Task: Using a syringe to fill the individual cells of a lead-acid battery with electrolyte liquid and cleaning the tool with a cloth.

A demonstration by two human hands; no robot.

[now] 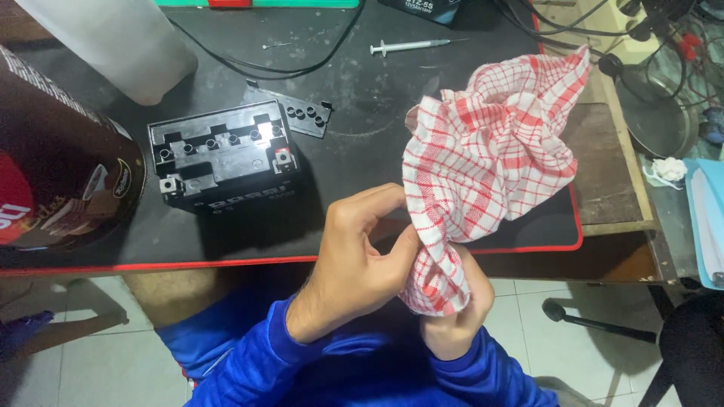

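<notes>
Above the near edge of the bench (226,260), a red-and-white checked cloth (490,158) is held up between both hands. The left hand (362,252) is closed in a pinch grip, thumb and fingers pressed on the cloth's gathered lower part; the right hand (456,316) is curled shut around the bunched tail beneath. The cloth is judged to be light, soft and limp: a thin woven cotton that crumples freely, so it is best taken by a gathered fold, as it is now, rather than by a loose corner. Its upper part billows in rumpled folds over the black mat (362,113) with its red border. On that mat a black battery (222,154) is set, hard moulded plastic, boxy, with open cell holes along the top. Just beside it a flat black cap strip (298,113) is laid, and farther back a slim clear syringe (411,47).
</notes>
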